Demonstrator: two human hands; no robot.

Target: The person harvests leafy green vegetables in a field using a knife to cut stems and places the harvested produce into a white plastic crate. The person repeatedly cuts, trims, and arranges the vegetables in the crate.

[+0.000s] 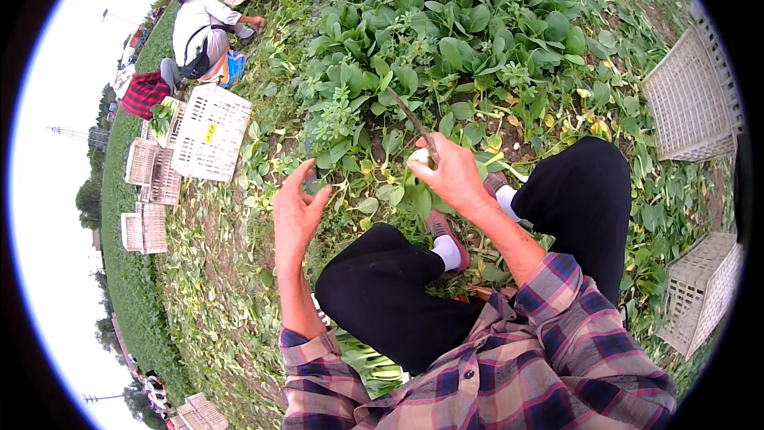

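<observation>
My right hand [455,174] grips a knife, whose dark, narrow blade [407,108] points up and left towards the growing leafy greens [430,30]. The same hand also holds a cut green vegetable by its pale base [420,157], with leaves hanging below the hand. My left hand [298,197] is raised to the left, fingers and thumb apart, holding nothing. Yellowed and cut leaves [495,140] lie on the soil beyond my shoes. Picked greens with pale stalks [379,367] lie beside my left leg, partly hidden by my sleeve and leg.
Another person [203,33] crouches at the upper left near a white plastic crate [212,131] and several stacked crates [143,161]. Two more plastic crates stand at the right, one upper [689,95] and one lower [701,292]. Leaf scraps [221,286] cover the ground to the left.
</observation>
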